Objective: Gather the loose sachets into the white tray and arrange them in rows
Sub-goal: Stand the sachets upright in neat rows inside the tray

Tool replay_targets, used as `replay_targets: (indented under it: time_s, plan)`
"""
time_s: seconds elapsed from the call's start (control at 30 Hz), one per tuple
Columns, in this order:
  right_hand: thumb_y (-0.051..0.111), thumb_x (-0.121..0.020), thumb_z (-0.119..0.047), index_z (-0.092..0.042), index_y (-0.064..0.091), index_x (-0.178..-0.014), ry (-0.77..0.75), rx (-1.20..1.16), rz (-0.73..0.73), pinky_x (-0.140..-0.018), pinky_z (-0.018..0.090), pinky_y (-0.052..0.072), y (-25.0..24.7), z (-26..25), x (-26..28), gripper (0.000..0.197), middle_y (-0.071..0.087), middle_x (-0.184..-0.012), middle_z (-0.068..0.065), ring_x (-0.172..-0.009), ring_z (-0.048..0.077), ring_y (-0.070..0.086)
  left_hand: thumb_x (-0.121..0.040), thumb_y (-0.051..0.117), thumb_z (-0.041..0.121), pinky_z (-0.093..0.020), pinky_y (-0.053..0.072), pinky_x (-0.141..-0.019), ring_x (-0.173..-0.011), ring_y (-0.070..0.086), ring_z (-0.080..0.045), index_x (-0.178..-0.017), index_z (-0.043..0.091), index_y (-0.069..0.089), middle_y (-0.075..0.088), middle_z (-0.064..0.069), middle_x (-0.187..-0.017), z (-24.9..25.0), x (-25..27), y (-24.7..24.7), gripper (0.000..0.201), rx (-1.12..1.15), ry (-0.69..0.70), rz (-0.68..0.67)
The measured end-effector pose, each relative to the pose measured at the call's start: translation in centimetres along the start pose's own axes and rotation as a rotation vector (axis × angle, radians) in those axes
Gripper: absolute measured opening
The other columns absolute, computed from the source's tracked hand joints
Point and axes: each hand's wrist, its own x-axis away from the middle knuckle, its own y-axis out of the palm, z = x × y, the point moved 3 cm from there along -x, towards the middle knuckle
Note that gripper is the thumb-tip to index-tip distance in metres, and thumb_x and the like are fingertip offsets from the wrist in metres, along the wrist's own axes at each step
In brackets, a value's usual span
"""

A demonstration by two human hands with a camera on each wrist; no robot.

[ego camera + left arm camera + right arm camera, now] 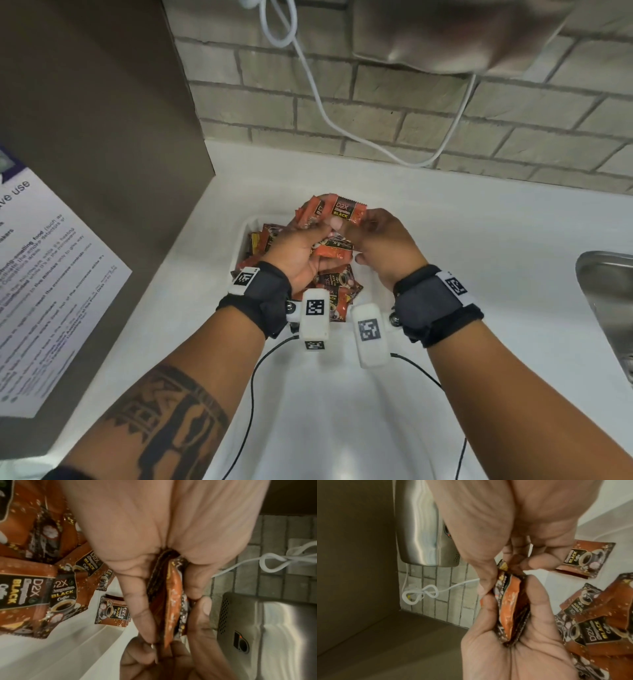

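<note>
Sachets (pixel 346 209) stacked edge-on between your left hand (pixel 301 246) and right hand (pixel 387 243), both grips curled tight, could slide out onto the jumbled tray (pixel 247 226) just beneath if either pinch loosens.

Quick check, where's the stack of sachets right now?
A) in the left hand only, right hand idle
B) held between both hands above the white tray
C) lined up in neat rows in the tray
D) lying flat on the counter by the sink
B: the left hand and right hand both grip the stack of sachets above the white tray, where other sachets lie jumbled.
</note>
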Motion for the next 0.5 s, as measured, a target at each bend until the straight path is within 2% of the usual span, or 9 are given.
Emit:
replay_targets:
  time_s: [0.07,0.13,0.23,0.3,0.37,0.43,0.5]
  plan:
    - [0.083,-0.078,-0.040,-0.013,0.062,-0.109,-0.010,-0.098,-0.005,-0.063,0.024,0.052,0.0,0.1,0.2,0.046,0.074,-0.095,-0.002,-0.080,0.010,0.070,-0.096,0.060,0.017,-0.045,0.063,-0.076,-0.108,0.067,-0.034,-0.131,0.012,0.063,0.070,-0.011,-0.120,0.0,0.2,0.2,0.036,0.021,-0.011,-0.010]
    - [0.081,-0.083,-0.027,-0.009,0.062,-0.111,-0.007,-0.174,0.001,-0.062,0.023,0.052,0.0,0.0,0.3,0.038,0.074,-0.094,0.000,-0.080,0.012,0.071,-0.093,0.062,0.019,-0.049,0.061,-0.085,-0.111,0.065,-0.035,-0.127,0.011,0.068,0.066,-0.017,-0.123,0.1,0.5,0.1,0.035,0.066,-0.042,-0.060]
    - [0.078,-0.086,-0.020,-0.010,0.059,-0.111,0.026,-0.243,-0.008,-0.055,0.020,0.053,0.2,0.0,0.5,0.032,0.072,-0.093,0.000,-0.077,0.011,0.070,-0.086,0.059,0.004,-0.048,0.062,-0.076,-0.103,0.070,-0.036,-0.143,0.003,0.052,0.068,-0.019,-0.121,0.6,0.7,-0.8,0.058,0.059,-0.048,-0.067]
    - [0.075,-0.088,-0.017,-0.011,0.058,-0.108,0.046,-0.292,-0.033,-0.055,0.018,0.053,0.6,0.0,0.6,0.027,0.071,-0.097,0.001,-0.078,0.011,0.070,-0.085,0.057,0.000,-0.046,0.062,-0.071,-0.097,0.073,-0.035,-0.143,0.000,0.050,0.070,-0.019,-0.117,1.1,1.0,-1.3,0.058,0.025,-0.042,-0.086]
    - [0.072,-0.090,-0.015,-0.011,0.059,-0.107,0.056,-0.332,-0.036,-0.059,0.021,0.054,1.1,0.0,0.7,0.022,0.072,-0.102,0.005,-0.085,0.015,0.070,-0.088,0.055,-0.003,-0.045,0.063,-0.069,-0.092,0.074,-0.034,-0.131,0.003,0.061,0.072,-0.018,-0.111,1.7,1.1,-1.9,0.044,0.005,-0.028,-0.094]
    - [0.068,-0.091,-0.010,-0.011,0.059,-0.106,0.063,-0.367,-0.029,-0.064,0.027,0.054,1.5,-0.1,0.9,0.018,0.072,-0.103,0.007,-0.092,0.019,0.069,-0.091,0.055,-0.004,-0.048,0.063,-0.072,-0.092,0.073,-0.035,-0.119,0.009,0.069,0.072,-0.018,-0.111,2.3,1.1,-2.9,0.034,-0.024,-0.021,-0.085]
    - [0.062,-0.090,-0.001,-0.011,0.060,-0.098,0.056,-0.396,-0.028,-0.068,0.032,0.054,2.0,-0.4,1.2,0.013,0.072,-0.094,0.006,-0.090,0.023,0.068,-0.088,0.061,-0.002,-0.052,0.062,-0.077,-0.097,0.070,-0.038,-0.122,0.013,0.068,0.068,-0.022,-0.120,2.7,1.1,-3.8,0.037,-0.064,-0.024,-0.092]
